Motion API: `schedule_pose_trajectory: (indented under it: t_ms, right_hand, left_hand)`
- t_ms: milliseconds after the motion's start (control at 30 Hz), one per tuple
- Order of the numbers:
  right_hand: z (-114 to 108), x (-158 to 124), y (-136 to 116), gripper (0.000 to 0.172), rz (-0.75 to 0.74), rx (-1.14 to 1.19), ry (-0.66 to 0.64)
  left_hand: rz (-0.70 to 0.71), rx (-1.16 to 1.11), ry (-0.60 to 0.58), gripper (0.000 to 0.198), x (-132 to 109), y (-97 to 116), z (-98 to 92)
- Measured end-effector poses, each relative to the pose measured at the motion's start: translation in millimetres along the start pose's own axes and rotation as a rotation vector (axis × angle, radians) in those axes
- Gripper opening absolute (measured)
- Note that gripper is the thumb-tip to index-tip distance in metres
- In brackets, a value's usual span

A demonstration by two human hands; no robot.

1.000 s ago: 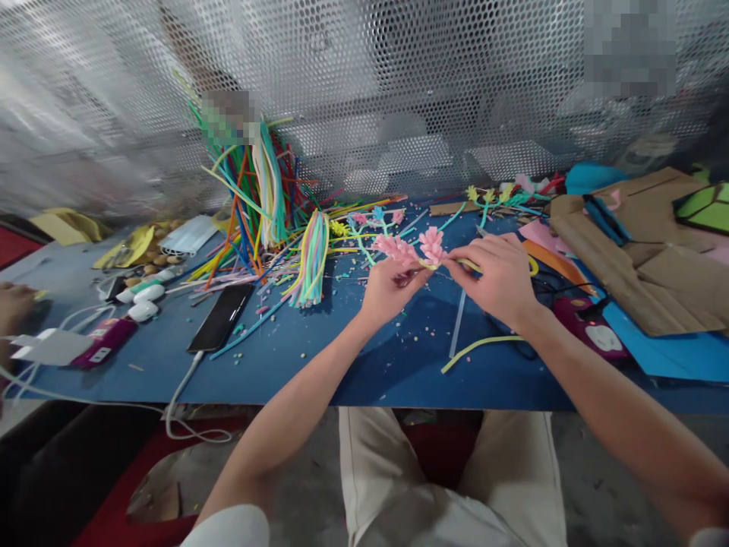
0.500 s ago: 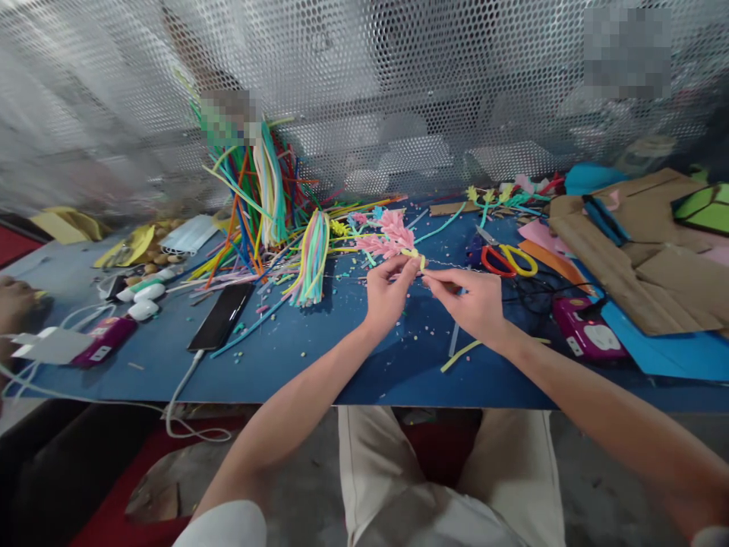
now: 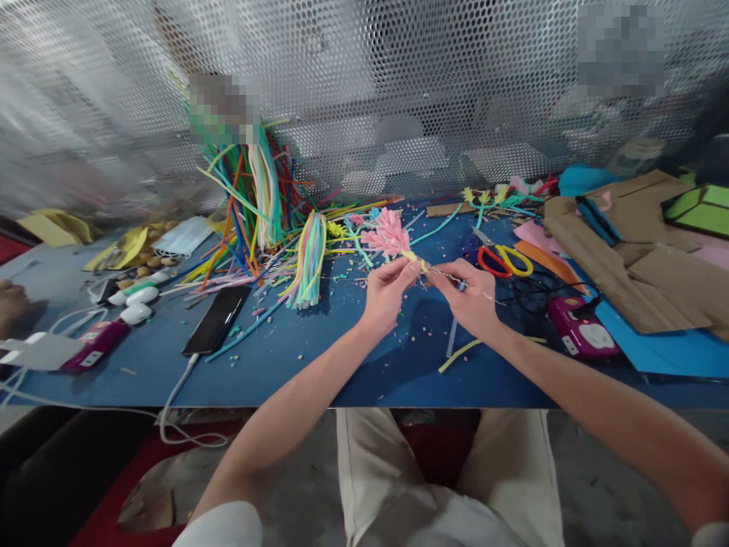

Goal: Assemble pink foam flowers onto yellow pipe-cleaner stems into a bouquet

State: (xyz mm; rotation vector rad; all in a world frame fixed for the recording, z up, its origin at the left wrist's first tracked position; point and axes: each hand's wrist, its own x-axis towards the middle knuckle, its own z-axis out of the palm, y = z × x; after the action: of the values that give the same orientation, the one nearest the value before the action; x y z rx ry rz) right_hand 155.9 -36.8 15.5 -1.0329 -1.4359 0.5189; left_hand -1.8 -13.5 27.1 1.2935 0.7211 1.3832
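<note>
A pink pipe-cleaner flower (image 3: 387,234) with fluffy petals points away from me above the blue table. My left hand (image 3: 388,295) pinches it at its base, where a pale yellow pipe cleaner (image 3: 414,258) wraps the stem. Close by on the right, my right hand (image 3: 470,298) has its thumb and fingers closed on the twisted wire stem (image 3: 447,275). The wire's loose end runs across that hand to the right. My fingers partly hide the wrapped part.
Pipe-cleaner bundles (image 3: 310,262) and a black phone (image 3: 216,319) lie left. Right are scissors (image 3: 504,260), a purple power adapter (image 3: 584,327) and brown paper (image 3: 643,235). Perforated metal sheet (image 3: 399,99) stands behind. Another person's hand (image 3: 11,304) shows at far left.
The pink petals have turned to a more upright, bunched pose. My right hand's fingers have curled further around the stem, and the wire now lies across that hand. The view shifted slightly.
</note>
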Motion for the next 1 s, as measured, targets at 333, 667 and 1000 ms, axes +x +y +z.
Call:
schedule_pose_trajectory:
  t_ms: [333,667,1000]
  right_hand:
    - [-19.7,15.9,13.4,0.016,-0.247,-0.205,-0.071]
    - [-47.7,43.0,6.7,0.019,-0.489,-0.590,-0.211]
    - [-0.8,-6.6,-17.4,0.024,0.120,0.025,-0.141]
  left_hand:
    - [0.016,0.227,-0.156,0.030,7.9,7.0,-14.1]
    - [0.510,1.135,-0.144,0.023,18.0,8.7,-31.9]
    - [0.514,0.978,0.145,0.021,16.4,-3.0,-28.0]
